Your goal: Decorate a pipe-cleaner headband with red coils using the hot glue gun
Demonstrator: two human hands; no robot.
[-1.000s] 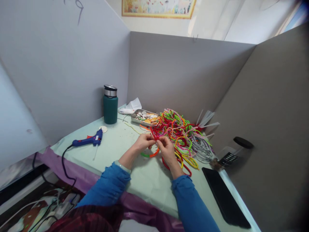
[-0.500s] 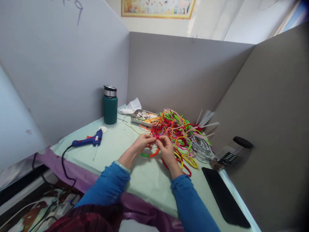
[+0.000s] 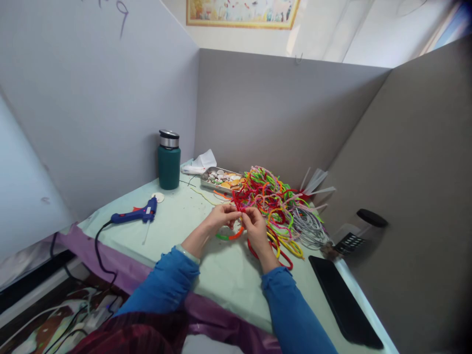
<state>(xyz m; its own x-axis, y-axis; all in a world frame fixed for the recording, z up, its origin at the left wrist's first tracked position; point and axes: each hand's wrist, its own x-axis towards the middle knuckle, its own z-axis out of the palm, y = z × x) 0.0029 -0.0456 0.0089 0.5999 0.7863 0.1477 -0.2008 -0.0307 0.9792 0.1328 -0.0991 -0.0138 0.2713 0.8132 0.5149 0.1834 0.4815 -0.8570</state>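
Note:
My left hand (image 3: 222, 216) and my right hand (image 3: 255, 226) meet over the table, thumbs and fingertips pinched close together. Between them they grip a red fuzzy pipe cleaner, mostly covered by the fingers. Below the fingertips shows a curved ring of pipe cleaner (image 3: 234, 236), green on its left part and orange on its right; whether it joins the red piece I cannot tell. Just behind the right hand spreads a tangled heap of coloured pipe cleaners (image 3: 269, 189), with red and yellow loops (image 3: 291, 246) reaching out beside the wrist.
A blue glue gun (image 3: 136, 214) with a black cord lies at the left, near a white disc (image 3: 158, 197). Behind stand a green bottle (image 3: 169, 167) and a metal tray (image 3: 211, 186) of small pieces. A black flat slab (image 3: 342, 300) lies right; grey partitions (image 3: 280, 108) surround the table.
Both hands stay in nearly the same place, fingertips still pinched together with only slight finger movement. The view has shifted a tiny amount.

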